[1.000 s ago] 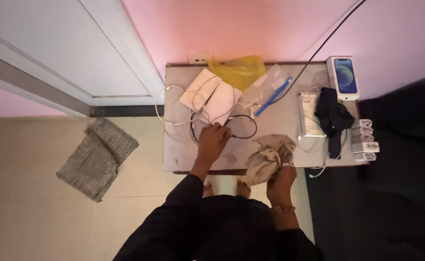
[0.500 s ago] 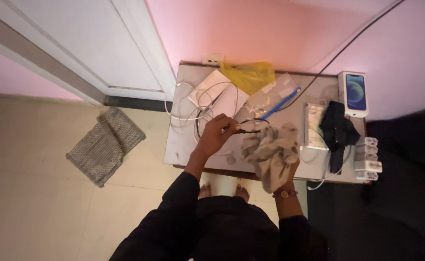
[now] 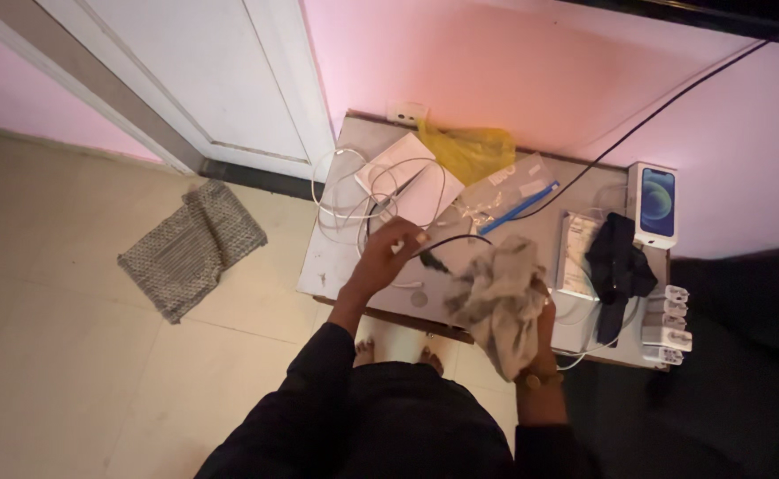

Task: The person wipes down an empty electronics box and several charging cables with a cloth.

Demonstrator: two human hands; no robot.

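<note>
The left hand [image 3: 387, 257], a second ago flat on the bench [image 3: 336, 266], now pinches the black cable [image 3: 447, 241] clear of it, just left of the rag [image 3: 496, 297] bunched in the right hand [image 3: 544, 324], suggesting wiping has begun.

From above, a person in dark sleeves stands at a small grey table [image 3: 336, 266] set against a pink wall. The left hand [image 3: 380, 259] pinches the plug end of a black cable [image 3: 447, 241] lifted just over the tabletop. The right hand [image 3: 542, 321] grips a crumpled pale cloth [image 3: 498, 293] close beside that plug. Behind them lie white boxes [image 3: 407, 182] tangled with white cables, a yellow bag [image 3: 471, 149], a phone box [image 3: 655, 202], a dark cloth [image 3: 618, 266] and white chargers [image 3: 667, 321]. A grey mat [image 3: 192, 248] lies on the tiled floor by the door
</note>
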